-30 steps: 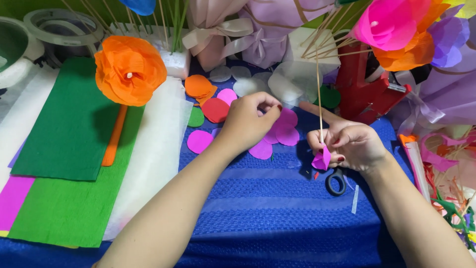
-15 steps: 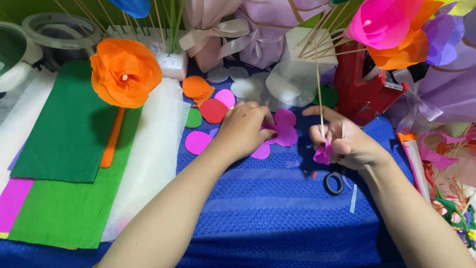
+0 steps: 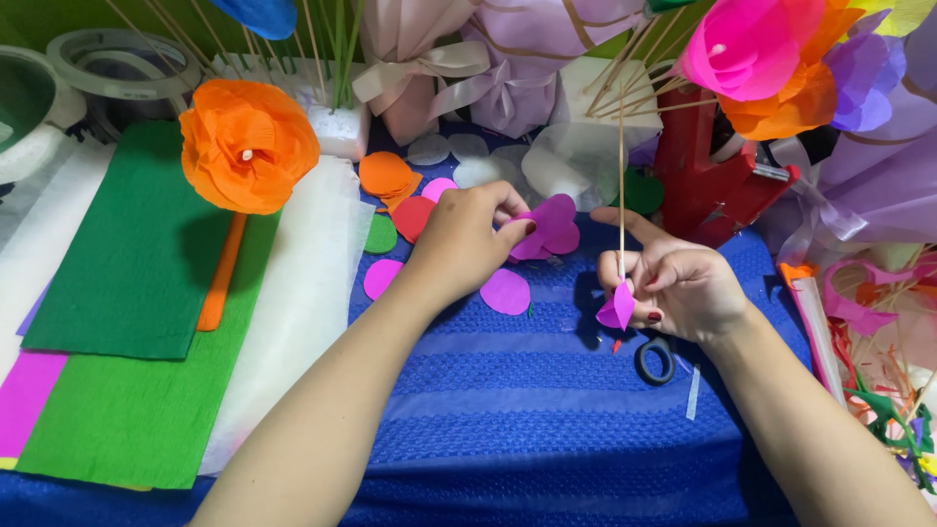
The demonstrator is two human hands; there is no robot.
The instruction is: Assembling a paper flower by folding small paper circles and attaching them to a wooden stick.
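Over the blue towel (image 3: 547, 390), my left hand (image 3: 464, 239) pinches a magenta paper petal (image 3: 549, 226). My right hand (image 3: 683, 288) grips a thin wooden skewer (image 3: 621, 166), upright, a purple petal (image 3: 617, 307) wrapped at its base.

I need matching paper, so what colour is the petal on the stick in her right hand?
Magenta petal, seen in the head view.

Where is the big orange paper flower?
The orange paper flower sits in the upper left of the head view, over the dark green paper sheet, left of the person's left hand.
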